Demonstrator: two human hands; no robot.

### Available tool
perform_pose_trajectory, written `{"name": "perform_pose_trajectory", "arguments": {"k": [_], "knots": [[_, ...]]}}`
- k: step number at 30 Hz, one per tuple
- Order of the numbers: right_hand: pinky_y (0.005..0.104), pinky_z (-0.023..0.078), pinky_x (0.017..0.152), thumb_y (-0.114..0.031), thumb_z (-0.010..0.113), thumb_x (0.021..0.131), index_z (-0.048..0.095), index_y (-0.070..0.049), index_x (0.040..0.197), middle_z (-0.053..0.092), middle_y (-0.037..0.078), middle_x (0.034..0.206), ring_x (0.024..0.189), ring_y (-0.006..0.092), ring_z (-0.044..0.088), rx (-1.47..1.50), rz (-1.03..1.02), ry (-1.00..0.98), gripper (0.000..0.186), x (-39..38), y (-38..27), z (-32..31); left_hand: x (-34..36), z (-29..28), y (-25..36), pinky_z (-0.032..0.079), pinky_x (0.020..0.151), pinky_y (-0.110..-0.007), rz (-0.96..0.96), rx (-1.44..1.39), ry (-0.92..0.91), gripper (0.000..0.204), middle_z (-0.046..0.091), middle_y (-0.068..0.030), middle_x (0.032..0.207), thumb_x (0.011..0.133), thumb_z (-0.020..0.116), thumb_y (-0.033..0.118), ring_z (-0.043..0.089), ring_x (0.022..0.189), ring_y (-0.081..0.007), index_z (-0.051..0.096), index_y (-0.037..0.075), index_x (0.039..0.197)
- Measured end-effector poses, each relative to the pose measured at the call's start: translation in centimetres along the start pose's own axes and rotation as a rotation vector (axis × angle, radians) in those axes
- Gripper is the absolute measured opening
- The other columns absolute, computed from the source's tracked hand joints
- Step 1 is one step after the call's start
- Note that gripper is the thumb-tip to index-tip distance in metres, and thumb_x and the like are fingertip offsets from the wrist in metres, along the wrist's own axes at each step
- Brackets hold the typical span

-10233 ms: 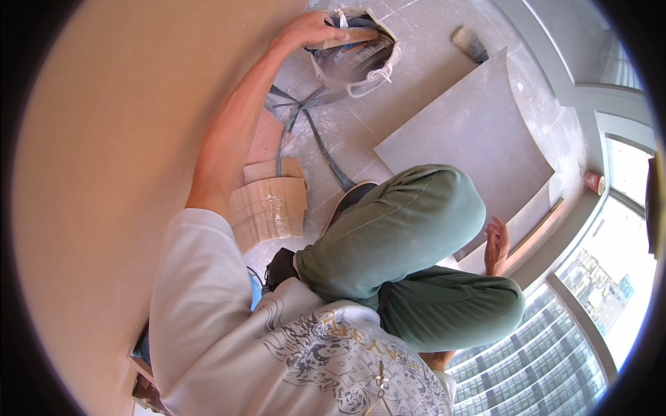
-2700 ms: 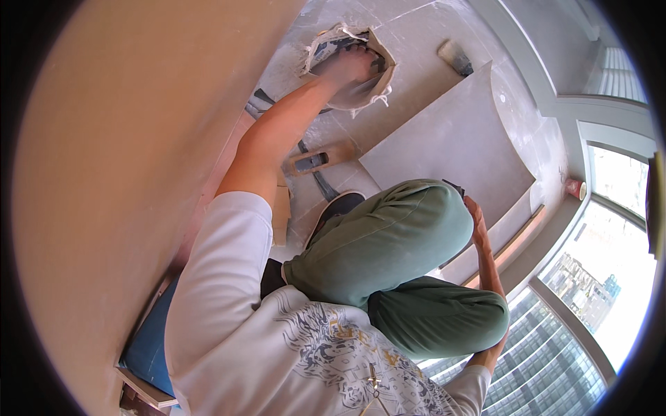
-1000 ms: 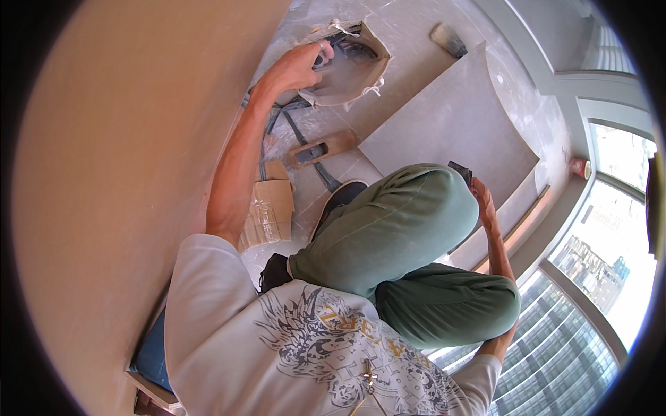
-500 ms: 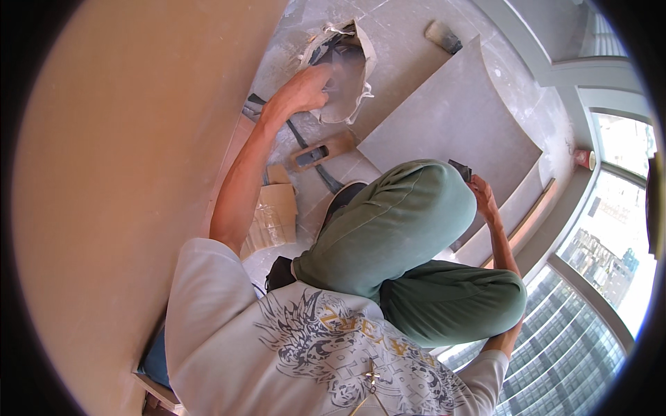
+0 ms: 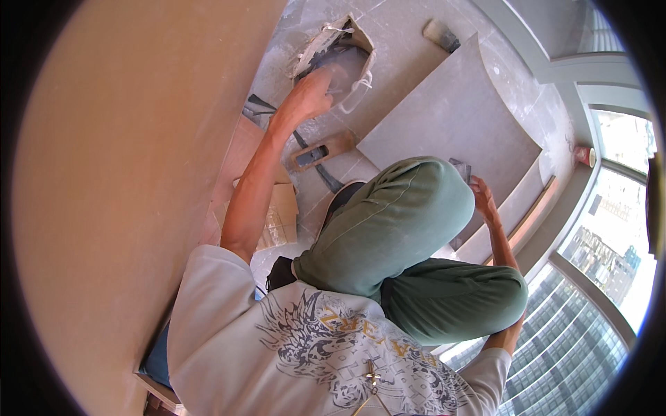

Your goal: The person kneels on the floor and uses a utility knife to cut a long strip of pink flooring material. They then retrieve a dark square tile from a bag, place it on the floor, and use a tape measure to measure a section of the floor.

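Note:
My left hand (image 5: 313, 95) is at the mouth of a pale, dusty fabric bag (image 5: 322, 50) with white cord handles. Its fingers are curled and partly smeared by motion, so I cannot make out what they hold. Dark contents show inside the bag. Beyond my raised knee, my right hand (image 5: 484, 197) grips a small dark flat piece (image 5: 460, 168) over a large grey sheet (image 5: 458, 111). The knee partly hides that hand, and the kind of piece is unclear.
A wide tan panel (image 5: 132, 173) rises along the left. On the floor lie a wooden float (image 5: 340, 143), a dark strap (image 5: 326, 179), cardboard (image 5: 279, 215) and a dusty brush (image 5: 440, 35). A red cup (image 5: 584, 157) stands near the windows. A wooden strip (image 5: 531, 218) lies beside the sheet.
My left hand has shifted slightly right and toward me at the bag, whose left side has folded inward. The dark piece in my right hand has tilted and now looks lighter.

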State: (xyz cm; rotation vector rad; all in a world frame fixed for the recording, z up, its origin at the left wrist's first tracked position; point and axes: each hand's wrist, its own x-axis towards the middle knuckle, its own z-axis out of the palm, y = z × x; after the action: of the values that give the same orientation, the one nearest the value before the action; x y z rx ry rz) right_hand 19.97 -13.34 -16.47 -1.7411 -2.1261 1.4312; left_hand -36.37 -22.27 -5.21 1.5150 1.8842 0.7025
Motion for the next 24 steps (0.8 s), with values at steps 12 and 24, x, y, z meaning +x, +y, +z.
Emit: {"name": "perform_pose_trajectory", "arguments": {"k": [12,24], "knots": [[0.0387,0.055,0.091,-0.018,0.054,0.104,0.062,-0.005,0.124,0.071,0.018,0.111,0.104,0.0298,0.070,-0.268,-0.716,-0.113,0.026,6.3,-35.2,-1.6,-4.7,-0.1,-1.5,0.048,0.095,-0.035,-0.061,-0.064,0.221,0.043,0.067,-0.0138,0.112,0.080,0.058,-0.010,0.064,0.110,-0.0268,0.060,0.004,0.120],[0.0450,0.055,0.091,-0.014,0.062,0.081,0.064,0.009,0.103,0.069,0.031,0.106,0.102,0.0393,0.069,-0.633,-0.534,0.020,0.032,21.8,-38.3,19.2,-2.6,0.4,-2.0,0.049,0.094,-0.035,-0.105,-0.168,0.226,0.042,0.068,-0.0137,0.111,0.079,0.059,-0.009,0.065,0.107,-0.0264,0.061,0.005,0.119]]}}
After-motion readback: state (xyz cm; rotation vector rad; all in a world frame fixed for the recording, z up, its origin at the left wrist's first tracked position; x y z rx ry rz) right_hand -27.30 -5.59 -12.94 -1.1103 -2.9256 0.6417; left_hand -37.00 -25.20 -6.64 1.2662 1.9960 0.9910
